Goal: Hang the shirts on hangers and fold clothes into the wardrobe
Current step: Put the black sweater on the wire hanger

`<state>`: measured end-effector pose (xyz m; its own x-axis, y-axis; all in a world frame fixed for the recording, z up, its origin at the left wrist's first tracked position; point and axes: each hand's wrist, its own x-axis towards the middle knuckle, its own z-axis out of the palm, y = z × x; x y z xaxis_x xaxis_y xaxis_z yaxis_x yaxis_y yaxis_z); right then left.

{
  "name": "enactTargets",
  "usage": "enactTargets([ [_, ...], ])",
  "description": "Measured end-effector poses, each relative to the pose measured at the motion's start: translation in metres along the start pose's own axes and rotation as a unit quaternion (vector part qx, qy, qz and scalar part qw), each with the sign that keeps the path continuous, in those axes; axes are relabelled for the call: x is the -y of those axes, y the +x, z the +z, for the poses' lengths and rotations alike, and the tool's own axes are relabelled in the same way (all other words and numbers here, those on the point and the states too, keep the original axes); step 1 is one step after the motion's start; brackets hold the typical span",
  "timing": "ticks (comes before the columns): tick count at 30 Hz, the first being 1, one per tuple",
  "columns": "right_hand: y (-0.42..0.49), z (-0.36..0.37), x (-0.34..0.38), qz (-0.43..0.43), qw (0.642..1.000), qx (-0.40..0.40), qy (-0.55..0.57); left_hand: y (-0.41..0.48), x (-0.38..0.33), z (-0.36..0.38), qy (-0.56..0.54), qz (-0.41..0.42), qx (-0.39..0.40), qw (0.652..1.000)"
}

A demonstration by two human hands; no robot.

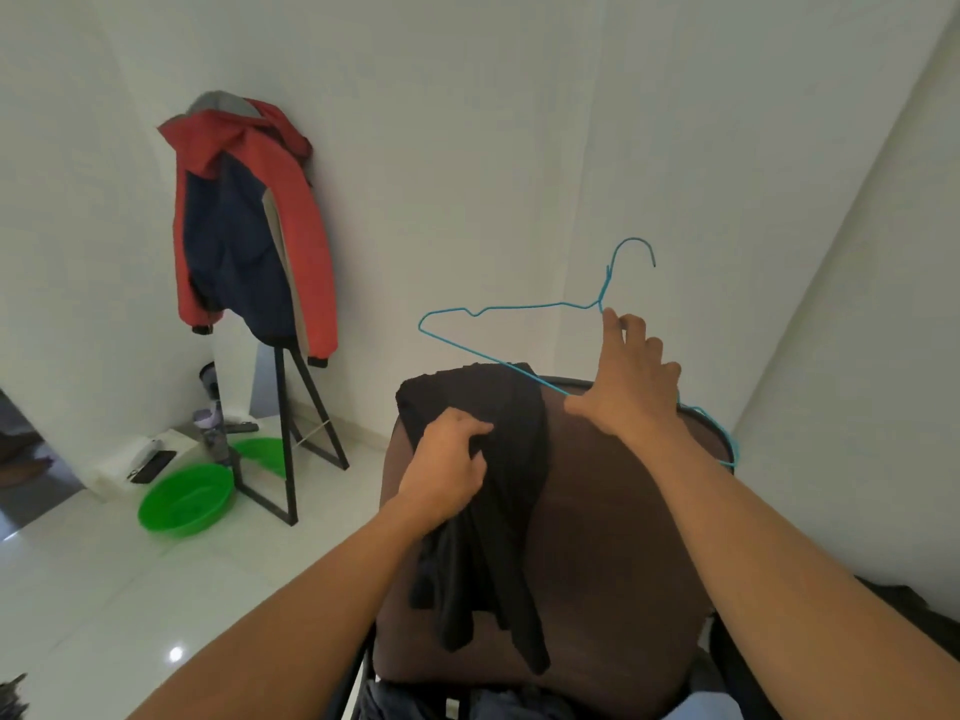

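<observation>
Left hand (pixel 448 462) grips black shirt (pixel 501 543) draped over brown chair (pixel 618 543).

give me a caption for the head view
Sorting laundry: left hand grips shirt on chair, right hand on hanger
</observation>
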<state>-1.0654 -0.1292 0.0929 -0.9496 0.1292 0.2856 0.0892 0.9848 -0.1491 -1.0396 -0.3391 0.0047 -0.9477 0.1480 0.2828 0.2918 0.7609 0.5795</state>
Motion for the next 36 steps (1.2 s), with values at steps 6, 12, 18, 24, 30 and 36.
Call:
enactTargets([
  [6, -0.021, 0.002, 0.019, -0.027, 0.999, 0.015, -0.037, -0.072, 0.03, 0.029, -0.042, -0.01, 0.09, 0.995],
  [12, -0.025, 0.016, 0.019, -0.017, 0.999, 0.018, -0.032, -0.072, 0.037, 0.028, -0.062, -0.031, 0.031, 0.997],
  [18, -0.017, 0.013, 0.01, 0.021, 1.0, -0.003, 0.012, -0.002, 0.01, 0.005, -0.082, -0.052, -0.092, 0.991],
  [24, -0.013, 0.015, 0.001, 0.03, 0.999, -0.021, 0.024, 0.005, -0.002, 0.021, 0.024, 0.038, -0.072, 0.996],
  [30, -0.01, 0.014, -0.002, 0.036, 0.998, -0.019, 0.037, -0.005, -0.019, 0.03, 0.001, 0.026, -0.147, 0.989],
  [36, -0.006, 0.007, -0.014, 0.044, 0.998, -0.03, 0.042, 0.03, -0.027, 0.018, -0.174, -0.07, -0.116, 0.975],
])
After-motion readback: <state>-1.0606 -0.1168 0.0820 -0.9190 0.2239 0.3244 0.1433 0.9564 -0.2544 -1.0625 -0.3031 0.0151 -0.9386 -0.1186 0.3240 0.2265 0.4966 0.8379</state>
